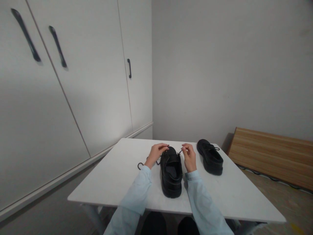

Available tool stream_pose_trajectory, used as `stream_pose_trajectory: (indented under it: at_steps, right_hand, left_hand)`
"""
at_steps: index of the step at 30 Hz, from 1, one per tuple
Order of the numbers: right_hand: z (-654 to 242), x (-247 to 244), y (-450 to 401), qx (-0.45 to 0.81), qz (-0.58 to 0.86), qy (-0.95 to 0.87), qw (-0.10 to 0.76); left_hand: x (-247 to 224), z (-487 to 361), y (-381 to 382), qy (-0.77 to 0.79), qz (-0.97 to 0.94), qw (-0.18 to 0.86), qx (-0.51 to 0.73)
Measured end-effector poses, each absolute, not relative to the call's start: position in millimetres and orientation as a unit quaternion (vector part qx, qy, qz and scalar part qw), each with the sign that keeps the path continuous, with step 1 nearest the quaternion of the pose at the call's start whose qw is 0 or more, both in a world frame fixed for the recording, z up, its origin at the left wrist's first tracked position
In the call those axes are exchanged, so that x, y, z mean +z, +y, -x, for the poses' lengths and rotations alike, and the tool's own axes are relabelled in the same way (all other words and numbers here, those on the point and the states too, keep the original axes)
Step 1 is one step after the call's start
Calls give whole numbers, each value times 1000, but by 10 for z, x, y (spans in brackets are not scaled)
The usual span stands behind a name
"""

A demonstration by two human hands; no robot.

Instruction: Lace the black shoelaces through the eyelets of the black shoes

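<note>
pinching a black lace (180,152) between closed fingertips of the left hand (155,153) and of the right hand (190,158), either side of a near shoe (171,187). showing this black shoe on a white table (110,182), heel towards the viewer, with a second shoe (212,161) to its right.

Dressed in a pale blue, long-sleeved top of matt cloth, with a loose left sleeve (137,192) and a loose right sleeve (202,199), both plain in colour, softly creased along the forearm and wider toward the elbow. Narrows at the wrists to a pale blue left cuff (147,171) and a slightly rumpled, pale blue right cuff (193,175), with a bare left hand (156,154) and a bare right hand (190,157) beyond. Also wears black legwear (154,224), rounded over the knees, partly in view and too dark to show seams or weave.
</note>
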State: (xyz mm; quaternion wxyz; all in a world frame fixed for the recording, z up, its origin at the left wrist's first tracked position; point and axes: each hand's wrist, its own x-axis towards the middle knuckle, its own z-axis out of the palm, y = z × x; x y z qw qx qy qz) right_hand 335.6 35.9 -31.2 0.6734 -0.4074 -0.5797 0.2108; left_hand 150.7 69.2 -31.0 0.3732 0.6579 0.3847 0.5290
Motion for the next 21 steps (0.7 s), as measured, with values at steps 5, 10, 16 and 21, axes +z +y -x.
stream_pose_trajectory:
  at_steps: [5,10,16,21]
  right_hand:
    - [-3299,-320,370,286,405,-587,640]
    - [-3254,-323,380,310,407,-579,635]
    - [-3244,-319,388,300,410,-580,637]
    - [-3234,-320,385,307,407,-573,642]
  left_hand:
    - [-315,-1657,635,348,-646,410,541]
    - [-272,-1743,545,361,-674,401,504]
    - [-269,-1775,521,375,-690,392,479]
    - [-310,-1776,539,364,-689,424,461]
